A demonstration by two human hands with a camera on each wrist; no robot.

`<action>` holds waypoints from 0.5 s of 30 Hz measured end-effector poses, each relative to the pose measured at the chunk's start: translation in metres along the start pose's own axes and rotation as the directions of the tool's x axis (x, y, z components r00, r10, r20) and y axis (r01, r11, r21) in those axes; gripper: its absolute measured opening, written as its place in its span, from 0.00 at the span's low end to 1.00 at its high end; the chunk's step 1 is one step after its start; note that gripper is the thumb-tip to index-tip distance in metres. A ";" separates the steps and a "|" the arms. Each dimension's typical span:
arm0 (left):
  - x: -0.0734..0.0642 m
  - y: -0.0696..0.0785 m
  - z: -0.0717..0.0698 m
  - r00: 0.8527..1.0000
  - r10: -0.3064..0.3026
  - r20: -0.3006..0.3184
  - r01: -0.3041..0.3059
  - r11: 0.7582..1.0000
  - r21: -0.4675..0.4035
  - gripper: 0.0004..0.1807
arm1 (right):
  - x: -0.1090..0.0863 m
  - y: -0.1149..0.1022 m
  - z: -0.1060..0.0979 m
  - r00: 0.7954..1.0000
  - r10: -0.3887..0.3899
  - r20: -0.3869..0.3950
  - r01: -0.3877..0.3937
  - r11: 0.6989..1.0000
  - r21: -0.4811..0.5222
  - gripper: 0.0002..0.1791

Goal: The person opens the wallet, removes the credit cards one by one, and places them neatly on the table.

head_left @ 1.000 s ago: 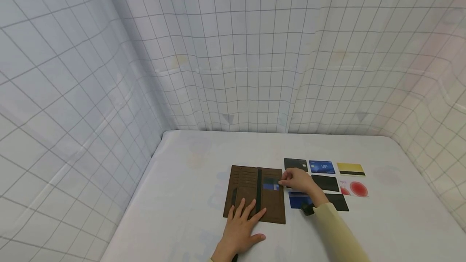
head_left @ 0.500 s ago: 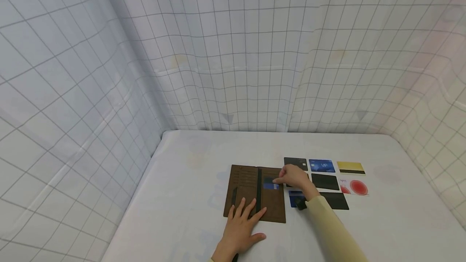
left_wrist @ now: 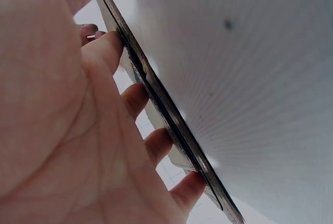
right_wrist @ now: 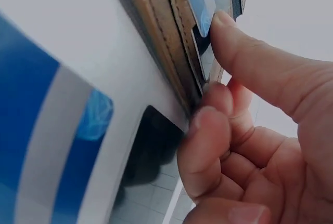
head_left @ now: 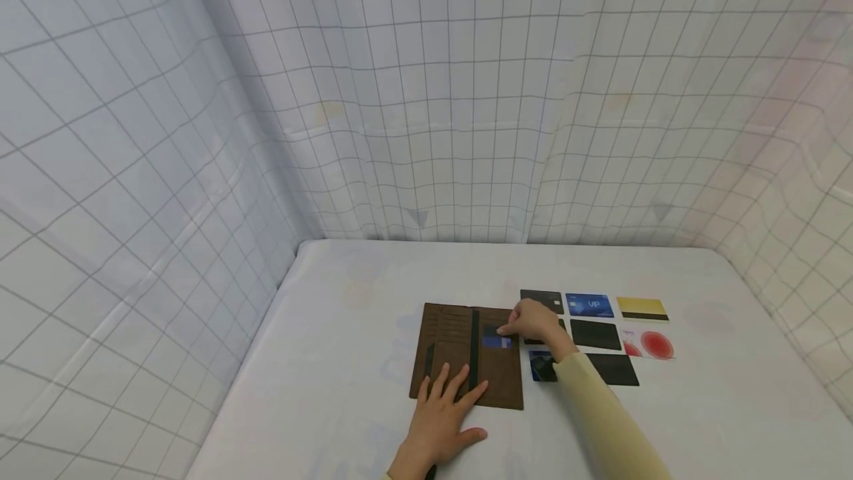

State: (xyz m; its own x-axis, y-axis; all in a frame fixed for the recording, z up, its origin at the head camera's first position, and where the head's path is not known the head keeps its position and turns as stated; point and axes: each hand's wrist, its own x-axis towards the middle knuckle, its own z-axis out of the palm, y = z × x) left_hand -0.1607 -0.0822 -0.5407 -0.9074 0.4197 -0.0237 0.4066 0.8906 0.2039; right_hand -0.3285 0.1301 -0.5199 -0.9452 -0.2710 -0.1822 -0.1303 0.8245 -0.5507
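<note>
A brown wallet (head_left: 500, 385) lies spread open on the white table, with card slots on its left half and a black band down the middle. My left hand (head_left: 440, 417) rests on its lower edge, fingers straight and spread; in the left wrist view the fingertips touch the wallet's edge (left_wrist: 174, 115). My right hand (head_left: 536, 321) is over the wallet's right half. Its thumb touches a blue card (right_wrist: 204, 16) at the wallet's window, while the other fingers curl beside the wallet's edge. Whether thumb and fingers pinch the card I cannot tell.
Right of the wallet several cards lie in rows: a blue VIP card (head_left: 589, 306), a gold card (head_left: 642, 308), black cards (head_left: 595, 334) and a white card with red circles (head_left: 656, 345). A dark blue card (head_left: 541, 355) is partly hidden under my right wrist. Grid-patterned cloth (head_left: 466, 132) surrounds the table.
My right hand has moved left and slightly up, from the wallet's right edge onto the window, where the thumb overlaps the blue card. My left hand has stayed in place.
</note>
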 end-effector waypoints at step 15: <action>0.001 -0.001 0.001 1.000 -0.001 0.008 0.001 1.000 0.003 0.38 | 0.003 -0.005 0.001 1.000 0.009 0.007 -0.009 1.000 -0.022 0.18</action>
State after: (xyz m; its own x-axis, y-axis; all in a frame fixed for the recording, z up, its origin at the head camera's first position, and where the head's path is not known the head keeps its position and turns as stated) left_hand -0.1618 -0.0831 -0.5417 -0.9067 0.4206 -0.0316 0.4064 0.8912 0.2013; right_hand -0.3305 0.1249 -0.5187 -0.9443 -0.2666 -0.1928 -0.1281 0.8378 -0.5307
